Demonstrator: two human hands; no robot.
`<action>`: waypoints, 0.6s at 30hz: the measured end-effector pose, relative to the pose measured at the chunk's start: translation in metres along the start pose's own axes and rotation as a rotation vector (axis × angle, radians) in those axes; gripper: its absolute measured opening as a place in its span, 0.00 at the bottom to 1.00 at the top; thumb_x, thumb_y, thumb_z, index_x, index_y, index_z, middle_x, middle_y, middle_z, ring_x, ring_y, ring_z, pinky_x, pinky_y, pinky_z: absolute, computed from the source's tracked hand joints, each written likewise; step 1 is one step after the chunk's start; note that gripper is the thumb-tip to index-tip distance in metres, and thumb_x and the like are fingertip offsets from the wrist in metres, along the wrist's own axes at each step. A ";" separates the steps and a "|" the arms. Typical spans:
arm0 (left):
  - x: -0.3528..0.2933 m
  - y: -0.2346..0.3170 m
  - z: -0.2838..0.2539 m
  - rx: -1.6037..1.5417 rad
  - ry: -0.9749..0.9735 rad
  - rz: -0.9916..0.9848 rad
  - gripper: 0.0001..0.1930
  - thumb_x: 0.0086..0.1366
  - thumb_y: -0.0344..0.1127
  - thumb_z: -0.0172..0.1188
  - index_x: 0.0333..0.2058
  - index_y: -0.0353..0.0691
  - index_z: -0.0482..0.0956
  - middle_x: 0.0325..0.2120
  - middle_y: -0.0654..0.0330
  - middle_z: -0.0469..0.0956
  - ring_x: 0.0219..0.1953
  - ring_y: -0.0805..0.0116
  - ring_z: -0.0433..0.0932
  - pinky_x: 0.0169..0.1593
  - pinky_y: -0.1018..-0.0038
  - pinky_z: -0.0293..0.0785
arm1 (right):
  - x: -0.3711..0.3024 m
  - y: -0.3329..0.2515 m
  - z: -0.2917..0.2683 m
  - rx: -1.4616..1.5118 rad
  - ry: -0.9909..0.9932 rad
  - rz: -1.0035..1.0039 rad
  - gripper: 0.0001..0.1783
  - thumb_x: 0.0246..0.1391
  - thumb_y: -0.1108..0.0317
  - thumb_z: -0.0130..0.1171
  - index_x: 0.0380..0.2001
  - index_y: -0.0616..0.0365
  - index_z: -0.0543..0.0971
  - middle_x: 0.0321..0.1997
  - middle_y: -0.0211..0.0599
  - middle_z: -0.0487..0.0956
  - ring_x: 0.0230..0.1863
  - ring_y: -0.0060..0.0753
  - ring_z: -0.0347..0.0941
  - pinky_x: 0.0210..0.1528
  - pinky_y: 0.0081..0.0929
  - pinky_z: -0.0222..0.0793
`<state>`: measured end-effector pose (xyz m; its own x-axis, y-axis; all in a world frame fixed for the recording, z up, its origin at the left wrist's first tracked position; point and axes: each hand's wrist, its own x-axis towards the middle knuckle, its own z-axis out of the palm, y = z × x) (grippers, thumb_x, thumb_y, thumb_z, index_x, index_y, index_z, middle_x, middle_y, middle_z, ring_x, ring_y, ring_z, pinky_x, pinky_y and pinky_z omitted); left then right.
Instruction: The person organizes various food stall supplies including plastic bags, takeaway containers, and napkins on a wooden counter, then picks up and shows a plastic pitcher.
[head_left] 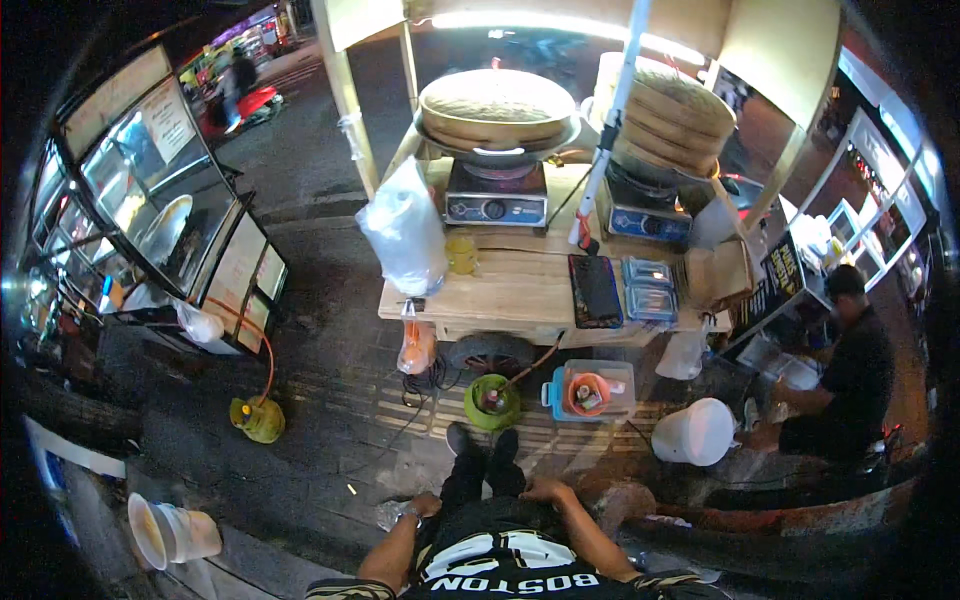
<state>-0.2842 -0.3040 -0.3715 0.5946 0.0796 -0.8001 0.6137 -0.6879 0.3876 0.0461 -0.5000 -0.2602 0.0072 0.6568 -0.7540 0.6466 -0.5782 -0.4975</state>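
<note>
I am seated, legs bent, with a wooden food cart in front of me. My left hand (427,503) rests on my left thigh, fingers loosely laid over the dark trousers. Below its wrist lies a crumpled clear plastic piece (393,514); I cannot tell whether they touch. My right hand (543,489) lies on my right thigh, its fingers toward the inner leg. Neither hand shows anything held. Beyond my shoes stand a green gas cylinder (492,402) and a clear plastic box (612,404) holding an orange bowl (587,394).
On the cart's wooden top (520,290) are two stoves with bamboo steamers (497,105), a bag of white packages (403,230) and blue-lidded containers (649,290). A white bucket (693,432) stands right, beside a crouching person (850,370). Another cart (235,270) and gas cylinder (258,420) stand left.
</note>
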 end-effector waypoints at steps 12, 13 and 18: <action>-0.082 0.045 -0.079 -0.337 0.404 0.090 0.11 0.61 0.36 0.51 0.34 0.34 0.77 0.31 0.45 0.80 0.35 0.51 0.79 0.39 0.57 0.73 | -0.022 0.032 0.013 0.358 0.142 0.074 0.26 0.47 0.47 0.68 0.38 0.60 0.84 0.33 0.46 0.84 0.30 0.41 0.80 0.36 0.42 0.74; -0.092 0.096 -0.118 -0.402 0.343 -0.069 0.10 0.61 0.36 0.54 0.34 0.34 0.76 0.32 0.43 0.78 0.35 0.48 0.78 0.39 0.56 0.72 | -0.020 0.048 0.020 0.341 0.251 0.054 0.26 0.48 0.47 0.67 0.38 0.60 0.84 0.33 0.46 0.84 0.30 0.42 0.80 0.35 0.42 0.74; -0.161 0.183 -0.127 -0.225 1.004 -0.112 0.11 0.56 0.36 0.58 0.25 0.36 0.68 0.21 0.48 0.69 0.28 0.45 0.70 0.34 0.54 0.65 | -0.015 0.050 0.015 0.308 0.088 0.010 0.26 0.48 0.48 0.66 0.39 0.61 0.84 0.34 0.47 0.84 0.33 0.44 0.80 0.37 0.42 0.74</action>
<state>-0.2015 -0.3508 -0.1133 0.6242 0.7710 -0.1264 0.7139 -0.4972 0.4932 0.0670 -0.5460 -0.2807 0.0871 0.6822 -0.7259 0.3852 -0.6951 -0.6070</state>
